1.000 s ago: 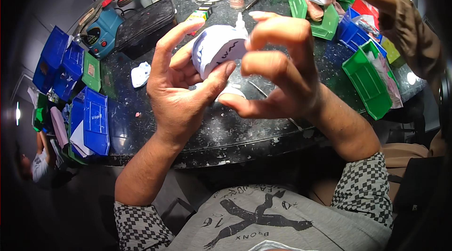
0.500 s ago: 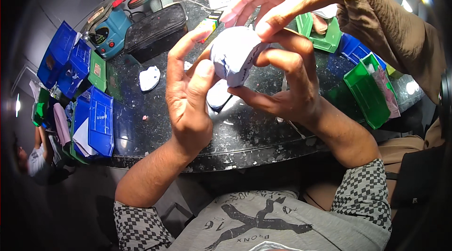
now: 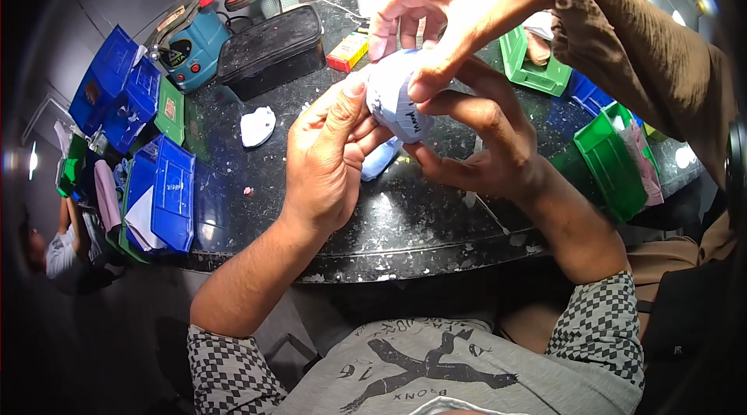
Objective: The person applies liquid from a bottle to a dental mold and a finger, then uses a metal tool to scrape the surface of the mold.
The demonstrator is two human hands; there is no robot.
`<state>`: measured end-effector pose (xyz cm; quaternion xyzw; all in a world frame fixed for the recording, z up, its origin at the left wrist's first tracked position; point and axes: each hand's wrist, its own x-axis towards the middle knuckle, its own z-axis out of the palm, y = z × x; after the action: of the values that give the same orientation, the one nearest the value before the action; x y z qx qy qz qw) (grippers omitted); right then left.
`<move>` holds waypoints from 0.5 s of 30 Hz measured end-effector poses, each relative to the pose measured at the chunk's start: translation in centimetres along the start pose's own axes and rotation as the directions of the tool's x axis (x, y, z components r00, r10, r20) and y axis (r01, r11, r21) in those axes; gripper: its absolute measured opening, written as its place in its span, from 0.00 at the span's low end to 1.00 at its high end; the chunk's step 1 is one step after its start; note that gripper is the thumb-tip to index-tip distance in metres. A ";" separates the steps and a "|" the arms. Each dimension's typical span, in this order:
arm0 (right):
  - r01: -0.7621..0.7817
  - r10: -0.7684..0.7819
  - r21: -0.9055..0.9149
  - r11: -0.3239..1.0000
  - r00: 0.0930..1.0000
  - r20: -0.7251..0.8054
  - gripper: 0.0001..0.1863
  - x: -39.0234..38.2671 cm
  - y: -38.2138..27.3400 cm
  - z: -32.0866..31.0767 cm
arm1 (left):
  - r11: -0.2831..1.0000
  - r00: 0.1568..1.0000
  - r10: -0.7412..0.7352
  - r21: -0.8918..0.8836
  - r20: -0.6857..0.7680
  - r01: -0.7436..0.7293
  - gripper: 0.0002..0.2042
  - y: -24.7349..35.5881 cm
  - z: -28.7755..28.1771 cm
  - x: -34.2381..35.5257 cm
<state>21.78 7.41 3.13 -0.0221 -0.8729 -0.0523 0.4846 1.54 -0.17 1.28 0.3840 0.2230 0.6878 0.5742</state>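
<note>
Both my hands hold a pale bluish-white rounded casing [image 3: 395, 100] above the dark speckled table [image 3: 405, 228]. My left hand [image 3: 327, 158] presses its thumb on the casing's left side. My right hand [image 3: 482, 143] cups it from below and behind. A co-worker's hand [image 3: 443, 18] in a brown sleeve [image 3: 646, 57] reaches in from the upper right and pinches the top of the same casing. A light blue piece [image 3: 380, 160] lies on the table just under my hands.
Blue bins [image 3: 159, 193] line the table's left edge, green bins [image 3: 615, 158] the right. A black case [image 3: 268, 49], a teal machine [image 3: 187, 42], a small white piece [image 3: 257, 126] and a yellow-red box [image 3: 348, 49] sit at the back. Another person [image 3: 58, 252] is low at far left.
The co-worker's hand has come down from the far bins and taken hold of the casing's top. My hands have tilted the casing and shifted slightly right.
</note>
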 end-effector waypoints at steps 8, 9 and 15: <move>0.030 -0.030 -0.010 0.999 1.000 -0.004 0.29 -0.1 0.2 -0.2 | 1.000 1.000 -0.008 0.000 -0.012 0.008 0.20 -0.2 0.4 0.1; 0.028 -0.028 -0.021 0.999 1.000 0.002 0.30 -0.1 0.2 -0.2 | 1.000 1.000 -0.006 -0.002 -0.014 0.006 0.20 -0.1 0.3 0.1; 0.048 -0.049 -0.020 0.999 0.998 -0.031 0.32 -0.1 0.3 0.1 | 0.989 0.991 -0.132 0.064 0.023 0.130 0.25 0.7 -0.5 0.4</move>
<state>21.76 7.74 2.98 -0.0049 -0.8649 -0.0728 0.4967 0.69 0.08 1.62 0.3957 0.2614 0.6360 0.6087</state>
